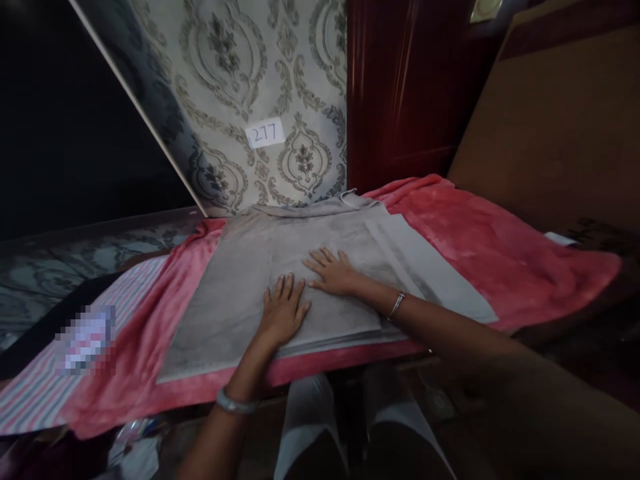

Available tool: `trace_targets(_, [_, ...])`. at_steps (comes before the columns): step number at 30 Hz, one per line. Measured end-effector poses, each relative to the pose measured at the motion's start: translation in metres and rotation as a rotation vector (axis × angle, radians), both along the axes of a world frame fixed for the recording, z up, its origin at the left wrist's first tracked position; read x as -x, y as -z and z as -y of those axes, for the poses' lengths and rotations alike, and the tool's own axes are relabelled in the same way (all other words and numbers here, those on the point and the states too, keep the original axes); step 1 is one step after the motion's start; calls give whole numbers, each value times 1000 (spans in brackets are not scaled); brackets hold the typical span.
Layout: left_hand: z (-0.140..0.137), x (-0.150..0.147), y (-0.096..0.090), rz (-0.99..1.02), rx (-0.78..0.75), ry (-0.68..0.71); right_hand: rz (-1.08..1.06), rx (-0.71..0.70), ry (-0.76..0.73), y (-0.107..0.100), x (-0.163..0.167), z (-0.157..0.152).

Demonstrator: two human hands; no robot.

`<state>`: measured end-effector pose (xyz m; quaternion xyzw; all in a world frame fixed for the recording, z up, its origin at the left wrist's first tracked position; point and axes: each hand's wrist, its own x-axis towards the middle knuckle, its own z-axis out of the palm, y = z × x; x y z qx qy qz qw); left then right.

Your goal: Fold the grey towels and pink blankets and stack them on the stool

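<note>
A grey cloth (225, 287) lies spread over the table, partly folded in layers, with a paler strip (440, 273) along its right side. My left hand (285, 310) rests flat on its middle, fingers spread and pointing away from me. Just right of it and a little farther off, my right hand (333, 272) also presses flat on the cloth, fingers apart. Neither hand grips anything. Beneath the grey cloth is a pink-red plush blanket (480, 233), showing on both sides and along the front edge.
Striped fabric (125, 293) hangs at the left, with a blurred patch on it. Patterned wallpaper (300, 80) bearing a paper marked 277 (265, 133) stands behind. A dark red door (395, 87) and a large brown board (560, 127) rise at the back right.
</note>
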<state>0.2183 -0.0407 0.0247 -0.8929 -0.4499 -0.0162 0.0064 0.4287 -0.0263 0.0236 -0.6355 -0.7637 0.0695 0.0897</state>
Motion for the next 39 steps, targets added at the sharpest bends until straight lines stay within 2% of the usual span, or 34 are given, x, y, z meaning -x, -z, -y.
trace_targets(7, [4,-4,-8,-60,28,5,-12,108,28,-3,-6,51])
trace_targets(10, [2,-4,-9,-58,42,-5,-47,108,33,0,-16,79])
trace_targets(13, [2,-5,-10,-63,49,-8,-70,56,44,9,-27,111])
trace_targets(17, [0,-6,-12,-65,48,-17,-125,-46,129,26,-40,151])
trace_targets(21, [-4,-8,-12,-60,16,-18,-228,-231,159,45,-72,181])
trace_targets(23, [-6,-9,-11,-63,5,-14,-281,-385,244,53,-99,195])
trace_targets(26, [-9,-10,-8,-55,-3,-15,-364,-590,532,62,-140,213])
trace_targets(28, [-11,-9,-5,-22,-16,-14,-499,-637,724,66,-162,223])
trace_targets(30, [-12,-7,-3,28,-31,1,-662,-643,842,69,-175,228])
trace_targets(39, [-5,-7,-6,89,-30,16,-1022,-654,955,67,-185,223])
